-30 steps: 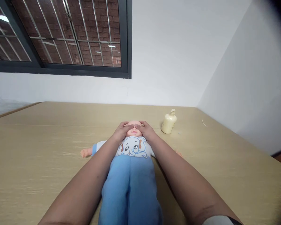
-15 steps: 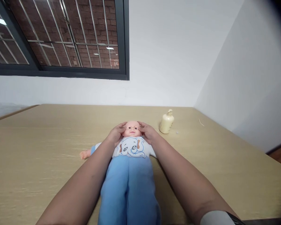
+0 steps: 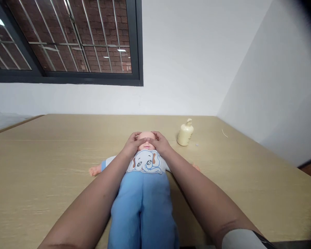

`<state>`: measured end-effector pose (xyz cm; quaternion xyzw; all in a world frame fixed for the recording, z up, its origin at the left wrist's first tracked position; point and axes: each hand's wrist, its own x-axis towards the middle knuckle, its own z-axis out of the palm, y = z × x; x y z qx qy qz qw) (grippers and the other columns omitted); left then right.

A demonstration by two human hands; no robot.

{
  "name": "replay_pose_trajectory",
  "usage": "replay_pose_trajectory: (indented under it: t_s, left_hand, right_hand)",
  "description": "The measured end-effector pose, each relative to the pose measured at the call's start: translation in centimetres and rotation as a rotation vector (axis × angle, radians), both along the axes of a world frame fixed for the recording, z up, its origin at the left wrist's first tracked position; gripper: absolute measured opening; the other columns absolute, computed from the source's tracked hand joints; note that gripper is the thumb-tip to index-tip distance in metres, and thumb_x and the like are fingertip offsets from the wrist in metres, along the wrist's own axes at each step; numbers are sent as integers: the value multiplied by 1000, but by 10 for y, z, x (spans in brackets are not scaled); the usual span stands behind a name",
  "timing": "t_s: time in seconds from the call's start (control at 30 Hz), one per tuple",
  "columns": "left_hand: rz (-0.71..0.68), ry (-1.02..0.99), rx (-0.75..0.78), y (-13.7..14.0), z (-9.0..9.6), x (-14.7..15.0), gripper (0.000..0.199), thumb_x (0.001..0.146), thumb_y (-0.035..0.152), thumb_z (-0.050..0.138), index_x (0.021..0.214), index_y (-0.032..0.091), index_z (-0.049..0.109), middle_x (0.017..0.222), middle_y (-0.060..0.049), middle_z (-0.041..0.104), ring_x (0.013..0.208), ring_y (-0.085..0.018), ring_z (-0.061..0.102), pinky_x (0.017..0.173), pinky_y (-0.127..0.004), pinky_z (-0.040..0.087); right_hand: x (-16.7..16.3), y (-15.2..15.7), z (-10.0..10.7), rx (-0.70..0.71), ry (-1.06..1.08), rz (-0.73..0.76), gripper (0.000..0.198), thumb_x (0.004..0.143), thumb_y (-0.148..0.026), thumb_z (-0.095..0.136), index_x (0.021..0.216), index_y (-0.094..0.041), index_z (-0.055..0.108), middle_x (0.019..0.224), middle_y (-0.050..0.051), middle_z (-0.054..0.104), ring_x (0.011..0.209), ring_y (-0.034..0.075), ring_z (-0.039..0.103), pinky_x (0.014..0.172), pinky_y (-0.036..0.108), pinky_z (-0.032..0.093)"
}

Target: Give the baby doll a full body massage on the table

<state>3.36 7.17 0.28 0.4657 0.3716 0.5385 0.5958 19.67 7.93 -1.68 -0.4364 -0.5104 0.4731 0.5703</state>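
One wide desk is occupied at its middle by a doll, laid on its back with its head toward the far wall and its legs run past the lower edge of the view. Little weight is to be expected of it, and the blue trousers and white shirt are probably stuffed with something soft, which would be squashed and folded under a grip. The head appears to be made of smooth, firmer plastic, on which some slipping could be met, so it is best cupped from both sides rather than tugged. It is clasped in that way by the left hand and the right hand: the fingers are curved along its two sides, and the thumbs are laid across the eyes, their tips nearly or quite touching; how hard they are pressed cannot be told. For any lift, the trunk would better be supported from beneath, since the head may be loosely joined. Beyond the right hand, a cream pump bottle is stood upright, apart from the doll. Farther right, a pale string is seen, and, just beside the bottle, a tiny scrap.
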Motion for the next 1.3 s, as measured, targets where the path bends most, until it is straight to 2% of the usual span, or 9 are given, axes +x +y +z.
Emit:
replay_pose_trajectory:
  t_s: [0.2, 0.43, 0.5, 0.57, 0.7, 0.77, 0.87, 1.1, 1.3]
  left_hand:
    - [14, -23, -5, 2, -3, -1, 51, 66, 35, 84, 108, 15, 64, 95, -9, 70, 84, -23, 68, 76, -35, 53]
    - [-166, -188, -51, 6, -8, -13, 54, 66, 24, 83, 116, 15, 65, 109, -16, 71, 98, -31, 69, 87, -45, 54]
    - [-169, -160, -43, 5, -8, -12, 55, 67, 24, 82, 118, 15, 64, 110, -15, 71, 98, -31, 69, 87, -45, 54]
    - [-115, -68, -15, 4, -7, -9, 53, 68, 27, 80, 118, 16, 63, 108, -13, 70, 96, -29, 69, 86, -43, 54]
    - [25, 73, 21, 2, -2, -1, 53, 67, 26, 81, 116, 18, 61, 104, -7, 68, 95, -24, 66, 82, -34, 52]
    - [48, 88, 22, 1, -1, 1, 54, 66, 26, 82, 115, 18, 61, 103, -6, 67, 94, -23, 65, 80, -32, 51]
    - [49, 91, 19, 1, -1, 1, 54, 67, 30, 82, 115, 18, 61, 102, -6, 67, 91, -23, 66, 79, -32, 51]
    - [-12, 10, 17, 3, -4, -2, 46, 73, 37, 77, 111, 16, 65, 101, -10, 71, 91, -26, 68, 82, -37, 53]
    - [-142, -211, -59, 11, -12, -11, 50, 66, 23, 79, 114, 16, 66, 111, -15, 70, 102, -32, 67, 90, -47, 52]
  right_hand:
    - [0, -1, -1, -72, 117, 73, 48, 71, -32, 74, 117, -24, 64, 112, 5, 70, 105, 26, 65, 95, 43, 51]
    - [14, -8, 5, -152, 357, 273, 64, 66, -20, 78, 127, -23, 59, 134, 9, 62, 112, 26, 64, 99, 43, 51]
    - [15, -8, 5, -148, 386, 309, 66, 66, -20, 79, 128, -24, 59, 135, 8, 61, 113, 26, 64, 101, 44, 50]
    - [11, -7, 3, -128, 347, 287, 67, 67, -23, 79, 130, -24, 57, 132, 8, 62, 113, 26, 63, 101, 45, 49]
    - [0, -2, -1, 4, 68, 82, 60, 69, -31, 78, 126, -25, 60, 122, 6, 65, 113, 26, 61, 102, 44, 47]
    - [-3, 1, -1, 48, -51, 20, 56, 70, -36, 78, 123, -26, 61, 118, 4, 66, 113, 25, 60, 103, 43, 47]
    - [-4, 1, 0, 39, -73, 11, 54, 71, -37, 77, 121, -26, 62, 116, 4, 66, 113, 25, 59, 103, 44, 46]
    - [-2, -5, 3, -52, 105, 94, 49, 79, -34, 66, 127, -26, 61, 124, 6, 67, 113, 25, 63, 99, 43, 51]
    - [9, -7, 5, -145, 358, 256, 61, 69, -19, 72, 129, -23, 60, 138, 8, 59, 119, 26, 61, 105, 44, 46]
